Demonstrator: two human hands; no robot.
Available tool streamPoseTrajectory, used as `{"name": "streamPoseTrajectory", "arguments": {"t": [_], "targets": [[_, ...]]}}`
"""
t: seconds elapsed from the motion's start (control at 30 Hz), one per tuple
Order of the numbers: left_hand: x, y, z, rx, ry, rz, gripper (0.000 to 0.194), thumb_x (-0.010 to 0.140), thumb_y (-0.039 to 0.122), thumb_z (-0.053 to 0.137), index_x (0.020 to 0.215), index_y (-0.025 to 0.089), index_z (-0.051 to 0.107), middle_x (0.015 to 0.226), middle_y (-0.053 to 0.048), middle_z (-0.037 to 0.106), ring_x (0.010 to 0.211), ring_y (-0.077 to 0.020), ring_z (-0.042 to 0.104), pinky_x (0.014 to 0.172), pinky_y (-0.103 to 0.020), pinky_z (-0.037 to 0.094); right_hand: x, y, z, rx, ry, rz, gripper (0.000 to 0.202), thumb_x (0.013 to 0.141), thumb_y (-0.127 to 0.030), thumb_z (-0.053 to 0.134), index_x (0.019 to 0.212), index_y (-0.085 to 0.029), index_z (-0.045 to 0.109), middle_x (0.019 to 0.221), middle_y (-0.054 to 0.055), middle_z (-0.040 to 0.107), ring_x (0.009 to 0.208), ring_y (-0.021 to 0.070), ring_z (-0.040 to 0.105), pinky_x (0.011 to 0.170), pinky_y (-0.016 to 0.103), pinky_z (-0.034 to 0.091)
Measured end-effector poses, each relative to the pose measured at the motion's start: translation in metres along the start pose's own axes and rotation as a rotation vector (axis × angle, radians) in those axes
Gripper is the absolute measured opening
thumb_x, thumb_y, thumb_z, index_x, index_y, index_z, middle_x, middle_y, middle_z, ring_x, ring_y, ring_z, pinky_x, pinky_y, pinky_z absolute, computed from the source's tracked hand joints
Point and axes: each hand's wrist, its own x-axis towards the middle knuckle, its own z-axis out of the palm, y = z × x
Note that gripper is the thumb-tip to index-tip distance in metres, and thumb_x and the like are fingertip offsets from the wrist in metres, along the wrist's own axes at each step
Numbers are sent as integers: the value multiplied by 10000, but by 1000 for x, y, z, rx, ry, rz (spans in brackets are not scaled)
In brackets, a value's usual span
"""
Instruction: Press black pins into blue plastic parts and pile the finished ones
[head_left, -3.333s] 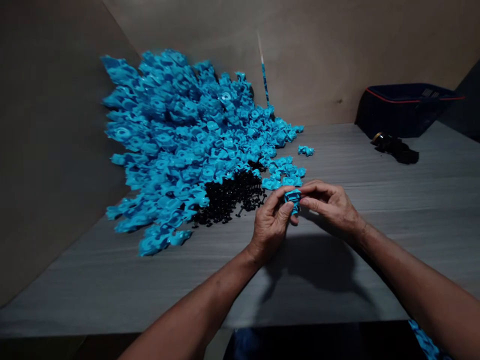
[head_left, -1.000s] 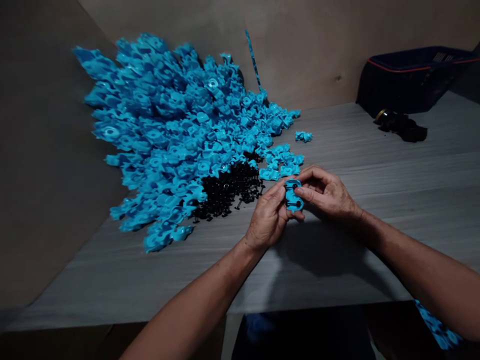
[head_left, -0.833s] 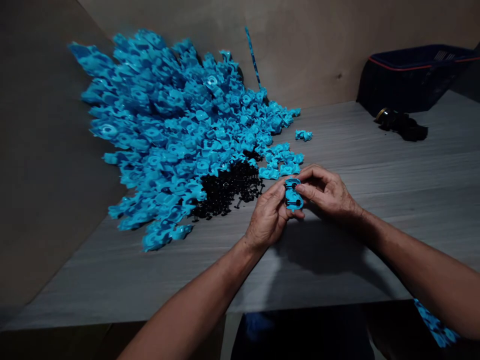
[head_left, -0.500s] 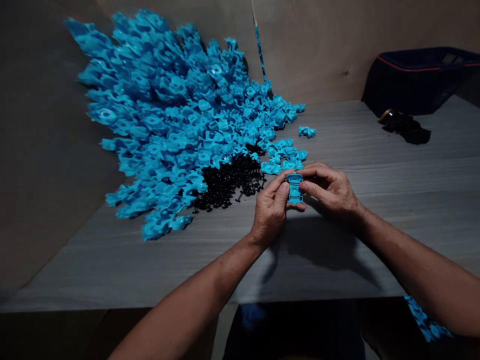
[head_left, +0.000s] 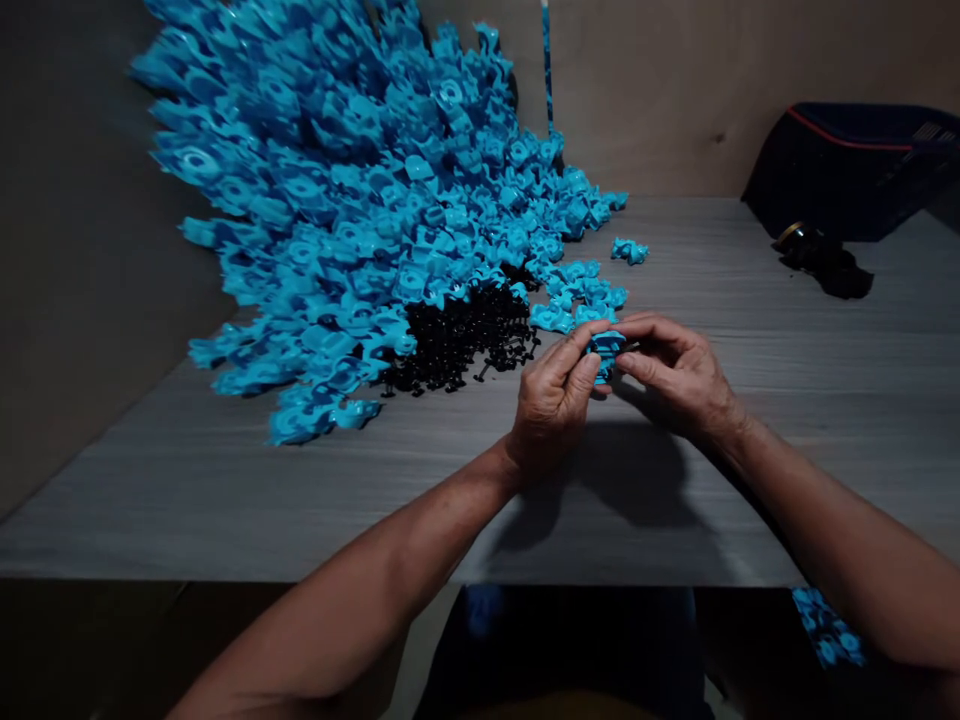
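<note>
Blue part (head_left: 607,346) in L hand (head_left: 553,402), just R of ctr.
Thumb & fingers clamped on it; R hand (head_left: 679,382) at its edge, can't tell if gripping. Blk pcs (head_left: 465,340) mid-frame, blue pile (head_left: 337,190) upper left.

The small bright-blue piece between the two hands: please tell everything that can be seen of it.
The small bright-blue, plastic-looking piece has crosswise ridges and dark spots too small to identify. The left hand grips it between thumb and fingers, above the grey wood-grain table; the fingers of the right hand are at its right edge, contact unclear.
</note>
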Motion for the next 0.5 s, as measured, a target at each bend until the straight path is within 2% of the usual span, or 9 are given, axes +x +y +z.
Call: {"name": "streamPoseTrajectory", "arguments": {"t": [0.13,0.3,0.4,0.5], "targets": [[0,3,-2,43,-5,-14,354,973,377,557,1246,215,716,1250,-81,709,820,-168,724,625,-259,646,1,1,2,128,-15,133,323,753,-482,843,947,-241,746,980,30,706,923,181,668,862,352,572],[1,10,-1,-8,21,-114,322,944,367,589,1171,211,755,1208,-64,732,726,-151,715,579,-240,612,1,-3,8,160,16,178,399,678,-547,872,865,-234,709,886,17,696,845,181,667,794,351,584],[1,13,1,-74,61,-190,285,901,358,653,1102,201,782,1123,-51,753,620,-123,680,545,-238,599,0,-6,10,128,56,176,402,682,-560,864,832,-225,700,857,18,683,815,173,652,768,339,577],[2,14,4,-170,85,-251,329,881,397,687,1130,198,772,1060,-47,753,642,-130,681,546,-248,612,-1,-7,10,128,75,179,378,723,-531,848,876,-216,705,861,17,676,800,159,644,755,321,574]]}}
